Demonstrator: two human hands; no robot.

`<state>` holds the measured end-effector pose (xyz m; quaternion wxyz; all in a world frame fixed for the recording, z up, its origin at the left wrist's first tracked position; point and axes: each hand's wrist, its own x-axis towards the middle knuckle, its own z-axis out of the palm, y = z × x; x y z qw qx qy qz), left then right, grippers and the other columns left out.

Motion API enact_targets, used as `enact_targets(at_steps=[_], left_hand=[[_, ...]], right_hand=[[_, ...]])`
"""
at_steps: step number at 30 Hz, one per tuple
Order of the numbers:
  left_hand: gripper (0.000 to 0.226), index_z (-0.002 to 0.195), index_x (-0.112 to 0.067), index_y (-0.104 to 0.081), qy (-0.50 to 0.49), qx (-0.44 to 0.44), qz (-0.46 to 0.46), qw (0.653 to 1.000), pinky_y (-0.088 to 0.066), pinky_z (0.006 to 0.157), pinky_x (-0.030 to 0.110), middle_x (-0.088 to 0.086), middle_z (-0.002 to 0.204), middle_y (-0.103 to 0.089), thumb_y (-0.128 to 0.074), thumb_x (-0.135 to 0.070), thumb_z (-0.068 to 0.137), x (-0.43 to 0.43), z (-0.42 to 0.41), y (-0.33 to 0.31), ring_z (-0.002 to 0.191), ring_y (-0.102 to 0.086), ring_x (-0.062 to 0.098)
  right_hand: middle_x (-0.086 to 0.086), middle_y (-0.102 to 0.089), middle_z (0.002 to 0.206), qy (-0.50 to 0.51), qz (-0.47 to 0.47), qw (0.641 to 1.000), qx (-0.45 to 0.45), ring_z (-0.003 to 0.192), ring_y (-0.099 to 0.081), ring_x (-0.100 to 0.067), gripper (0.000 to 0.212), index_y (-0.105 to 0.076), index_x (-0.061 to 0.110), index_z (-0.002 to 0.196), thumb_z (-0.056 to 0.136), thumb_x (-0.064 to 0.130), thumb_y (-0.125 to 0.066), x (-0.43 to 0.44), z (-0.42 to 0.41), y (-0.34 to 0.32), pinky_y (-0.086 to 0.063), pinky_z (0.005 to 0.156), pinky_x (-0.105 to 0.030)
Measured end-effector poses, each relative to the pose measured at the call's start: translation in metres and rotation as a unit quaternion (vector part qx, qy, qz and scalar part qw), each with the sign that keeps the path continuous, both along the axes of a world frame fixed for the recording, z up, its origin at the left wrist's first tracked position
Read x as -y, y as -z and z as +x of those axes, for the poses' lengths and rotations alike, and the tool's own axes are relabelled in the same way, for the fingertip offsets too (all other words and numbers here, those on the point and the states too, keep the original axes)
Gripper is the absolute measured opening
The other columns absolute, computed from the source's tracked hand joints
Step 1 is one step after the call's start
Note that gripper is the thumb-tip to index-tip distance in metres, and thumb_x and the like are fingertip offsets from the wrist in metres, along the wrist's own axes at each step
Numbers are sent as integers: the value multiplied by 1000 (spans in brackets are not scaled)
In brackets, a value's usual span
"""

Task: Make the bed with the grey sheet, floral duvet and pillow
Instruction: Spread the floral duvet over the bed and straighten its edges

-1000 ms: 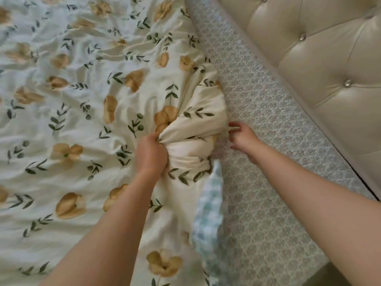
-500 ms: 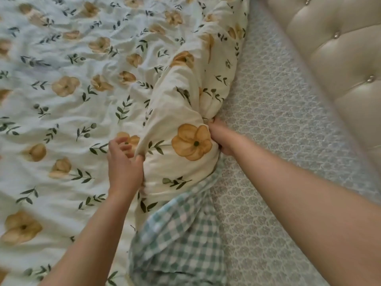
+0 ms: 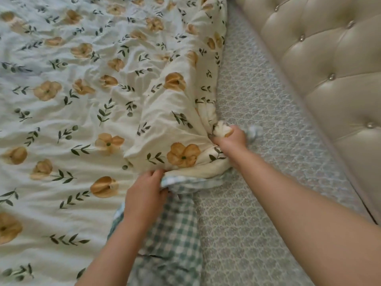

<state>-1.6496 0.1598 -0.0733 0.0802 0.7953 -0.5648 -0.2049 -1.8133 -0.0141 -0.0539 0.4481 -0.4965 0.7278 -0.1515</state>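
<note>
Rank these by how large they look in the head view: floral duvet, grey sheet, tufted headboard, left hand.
1. floral duvet
2. grey sheet and tufted headboard: they look alike, so unranked
3. left hand

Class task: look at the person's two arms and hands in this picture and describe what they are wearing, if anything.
Both arms are bare: the left forearm and right forearm show no sleeve anywhere in view. The left hand and right hand wear no gloves, and no ring, watch or bracelet shows on the sides visible.
</note>
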Motion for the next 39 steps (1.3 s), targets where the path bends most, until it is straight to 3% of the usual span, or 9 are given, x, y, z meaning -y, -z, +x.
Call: enact_targets(at_steps=[6, 11, 15, 19, 22, 26, 29, 34, 39], left_hand=[[25, 114, -26, -57, 168, -131, 56, 975, -47, 74, 33, -1, 105, -67, -47, -28, 91, 27, -131, -32, 94, -62, 24], [28, 118, -21, -55, 246, -201, 65, 946, -38, 71, 31, 4, 110, -65, -45, -25, 92, 40, -255, -40, 100, -60, 25], [44, 138, -27, -44, 319, -149, 59, 934, -45, 87, 35, 4, 124, -60, -46, -27, 94, 54, -307, -26, 110, -57, 27], [61, 147, -47, -23, 372, -106, 212, 898, -44, 99, 39, 5, 144, -45, -43, -18, 96, 41, -325, 18, 124, -49, 27], [58, 142, -43, -38, 373, -93, 157, 910, -48, 93, 40, 0, 136, -51, -43, -12, 93, 33, -340, 28, 120, -51, 24], [41, 123, -39, -58, 367, -113, 218, 897, -51, 89, 36, -7, 117, -60, -59, -36, 83, 41, -348, 30, 106, -58, 19], [42, 117, -36, -64, 311, -208, 307, 875, -50, 95, 33, -13, 115, -63, -65, -55, 80, 59, -344, 24, 103, -60, 9], [30, 125, -27, -59, 190, -174, 33, 966, -46, 93, 30, -6, 122, -60, -53, -29, 95, 114, -298, 23, 112, -55, 14], [59, 153, -27, -14, 126, -42, -64, 989, -8, 121, 40, -5, 161, -9, -37, -39, 101, 194, -224, 54, 149, -5, 17]], right_hand=[[-9, -59, 129, 203, -123, 955, -178, 115, -56, -32, 44, -54, 15, 128, 88, 25, -68, -20, -155, -33, -43, 90, -37], [-10, -61, 113, 270, -208, 917, -208, 102, -57, -31, 31, -58, 13, 115, 89, 26, -66, -37, -283, -57, -38, 77, -32], [2, -55, 77, 228, -269, 911, -213, 71, -51, -23, 19, -51, 18, 82, 86, 26, -67, -64, -340, -34, -35, 60, -29], [1, -56, 94, 226, -13, 961, -161, 83, -50, -20, 21, -53, 16, 97, 88, 30, -66, -68, -359, 11, -37, 71, -28], [3, -56, 94, 207, 134, 967, -60, 83, -51, -17, 28, -54, 16, 99, 84, 35, -69, -69, -362, 29, -38, 72, -26], [7, -61, 71, 115, 0, 966, -232, 64, -55, -14, 25, -58, 23, 78, 89, 44, -52, -76, -370, 26, -34, 53, -24], [7, -59, 70, 28, -98, 970, -219, 63, -56, -15, 20, -55, 22, 81, 94, 36, -50, -59, -366, 18, -34, 49, -23], [6, -61, 91, -78, -136, 977, -141, 82, -59, -15, 13, -59, 21, 94, 95, 30, -51, -5, -318, 21, -51, 70, -32], [1, -59, 120, -159, -210, 952, -158, 111, -53, -18, 25, -61, 18, 114, 97, 27, -46, 74, -259, 32, -43, 96, -38]])
